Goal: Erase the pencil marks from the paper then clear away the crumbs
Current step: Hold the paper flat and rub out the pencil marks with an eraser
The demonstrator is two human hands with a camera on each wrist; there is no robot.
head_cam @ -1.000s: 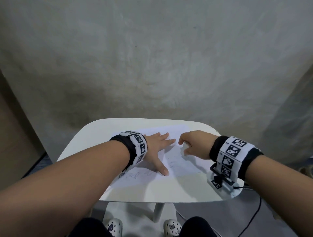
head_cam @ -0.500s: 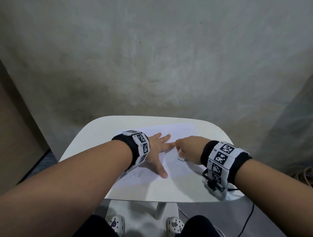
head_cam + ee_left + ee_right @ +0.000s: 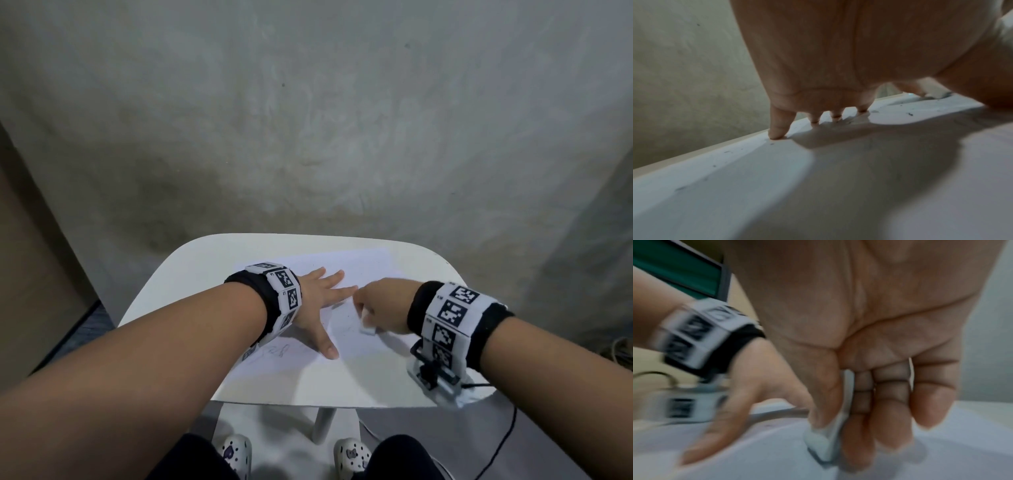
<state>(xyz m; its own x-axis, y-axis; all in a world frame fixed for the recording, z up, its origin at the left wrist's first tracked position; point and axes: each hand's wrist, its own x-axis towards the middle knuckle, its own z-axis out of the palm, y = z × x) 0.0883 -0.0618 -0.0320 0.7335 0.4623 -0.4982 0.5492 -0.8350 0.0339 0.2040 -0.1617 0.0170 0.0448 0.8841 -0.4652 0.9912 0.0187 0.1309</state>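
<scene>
The left hand (image 3: 317, 301) lies flat on the paper (image 3: 359, 270) with fingers straight and spread, thumb angled toward the near edge, most likely to pin the sheet so it does not slide or buckle under rubbing. The paper rests on the white tabletop (image 3: 191, 270), and faint pencil marks (image 3: 279, 353) show near the left wrist, so erasing is judged unfinished. The right hand (image 3: 382, 305) has its fingers curled around a white eraser (image 3: 823, 444), pinched between the thumb and the other fingers, its lower end pressed to the sheet; gripping it low and upright would let the pressure go straight down onto the marks. The eraser sits just to the right of the left hand's thumb and index finger, close beside but apart from them, within the stretch of sheet they hold taut. Small dark crumbs (image 3: 910, 114) are scattered across the paper near the left fingertips (image 3: 777, 133), not yet cleared.
</scene>
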